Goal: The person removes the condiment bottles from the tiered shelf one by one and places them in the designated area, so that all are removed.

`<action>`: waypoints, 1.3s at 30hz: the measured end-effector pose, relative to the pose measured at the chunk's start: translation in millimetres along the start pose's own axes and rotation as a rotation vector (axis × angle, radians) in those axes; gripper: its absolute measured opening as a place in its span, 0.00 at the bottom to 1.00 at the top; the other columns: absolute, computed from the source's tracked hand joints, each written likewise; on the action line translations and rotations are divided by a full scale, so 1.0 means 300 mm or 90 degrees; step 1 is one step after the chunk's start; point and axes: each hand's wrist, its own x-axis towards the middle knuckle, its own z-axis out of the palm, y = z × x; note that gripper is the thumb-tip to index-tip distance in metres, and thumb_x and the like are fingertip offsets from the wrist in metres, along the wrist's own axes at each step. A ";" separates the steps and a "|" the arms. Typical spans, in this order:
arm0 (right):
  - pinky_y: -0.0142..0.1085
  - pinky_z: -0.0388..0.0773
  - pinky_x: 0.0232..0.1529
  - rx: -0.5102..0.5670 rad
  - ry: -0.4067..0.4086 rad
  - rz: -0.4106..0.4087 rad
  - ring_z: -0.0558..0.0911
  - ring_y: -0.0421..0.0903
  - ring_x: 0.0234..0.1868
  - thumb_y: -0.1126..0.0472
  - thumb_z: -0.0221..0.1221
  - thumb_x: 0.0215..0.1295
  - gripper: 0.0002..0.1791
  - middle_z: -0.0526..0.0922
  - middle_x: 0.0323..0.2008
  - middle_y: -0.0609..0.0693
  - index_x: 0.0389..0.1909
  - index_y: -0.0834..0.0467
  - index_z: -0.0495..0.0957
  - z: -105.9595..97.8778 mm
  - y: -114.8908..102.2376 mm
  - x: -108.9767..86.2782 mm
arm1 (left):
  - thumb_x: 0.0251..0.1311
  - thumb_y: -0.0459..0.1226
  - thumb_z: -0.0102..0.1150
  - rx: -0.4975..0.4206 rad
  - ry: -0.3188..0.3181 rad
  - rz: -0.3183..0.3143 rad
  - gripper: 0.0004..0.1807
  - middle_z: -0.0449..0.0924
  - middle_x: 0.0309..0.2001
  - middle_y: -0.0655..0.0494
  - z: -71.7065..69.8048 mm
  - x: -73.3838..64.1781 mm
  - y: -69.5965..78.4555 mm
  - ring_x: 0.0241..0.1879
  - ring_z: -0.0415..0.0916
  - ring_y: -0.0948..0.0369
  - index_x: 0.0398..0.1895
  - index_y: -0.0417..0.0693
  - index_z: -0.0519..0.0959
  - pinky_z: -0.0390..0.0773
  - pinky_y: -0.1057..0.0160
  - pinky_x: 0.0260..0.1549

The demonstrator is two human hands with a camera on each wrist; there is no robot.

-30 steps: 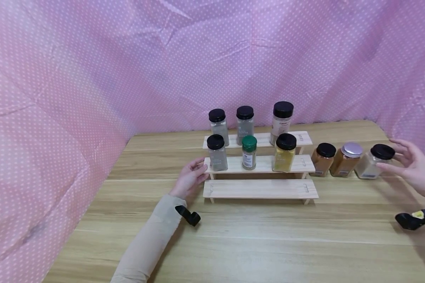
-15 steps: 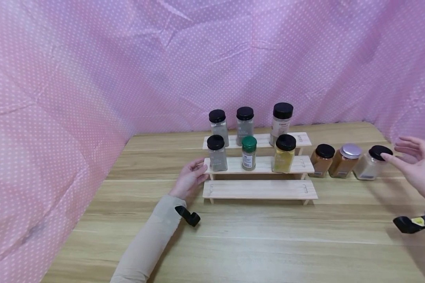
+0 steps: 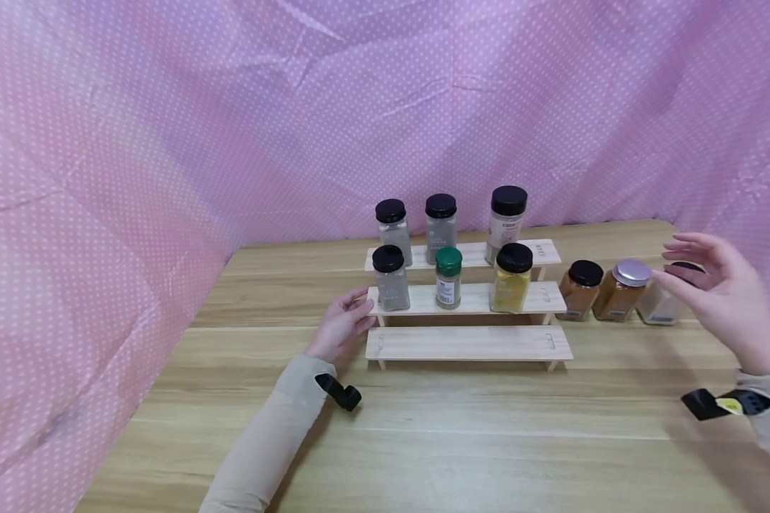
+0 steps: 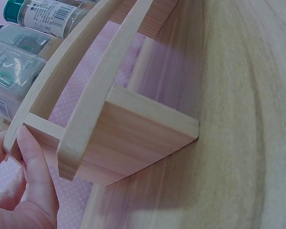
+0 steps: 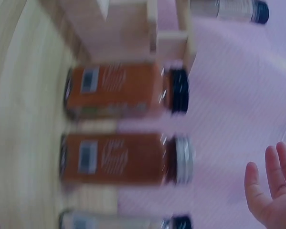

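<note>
- Nine jars (image 3: 441, 235) stand upright: six on the single three-tier rack (image 3: 465, 343), three on the table (image 3: 423, 442) at the rack's 3 o'clock.
- The back shelf bears three black-lidded jars. The middle shelf bears a grey jar (image 3: 393, 291), a green-lidded jar (image 3: 448, 288) and a yellow jar (image 3: 509, 292).
- The table trio, from nearest the rack outward, is an orange-brown jar (image 3: 577, 299) with a black lid, a silver-lidded jar (image 3: 614, 299) with brown contents, and a pale jar (image 3: 658, 306) with a black lid.
- One white label with a barcode wraps the green-lidded jar. Barcode stickers and white lettering mark the orange-brown jar and the silver-lidded jar, too blurred to read.
- The rack is pale, smooth wood, with flat planks on upright legs; the clear jars are mostly squarish.
- Pink, white-dotted cloth (image 3: 295, 128) hangs creased at 12 o'clock.
- At the rack's 9 o'clock, the left hand (image 3: 343, 324) pinches the middle shelf's end between thumb and finger.
- At the rack's 3 o'clock, the right hand (image 3: 721, 296) hovers near the silver-lidded jar and the pale jar, thumb and fingers apart; the right wrist view shows a gap between fingers and lids.
</note>
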 end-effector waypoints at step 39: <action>0.40 0.71 0.52 -0.230 -0.162 -0.040 0.68 0.51 0.55 0.68 0.69 0.51 0.32 0.67 0.56 0.61 0.59 0.62 0.70 0.482 -0.116 0.010 | 0.67 0.26 0.45 -0.020 -0.013 -0.020 0.27 0.71 0.39 0.58 0.001 0.005 0.004 0.33 0.74 0.69 0.69 0.35 0.57 0.78 0.74 0.37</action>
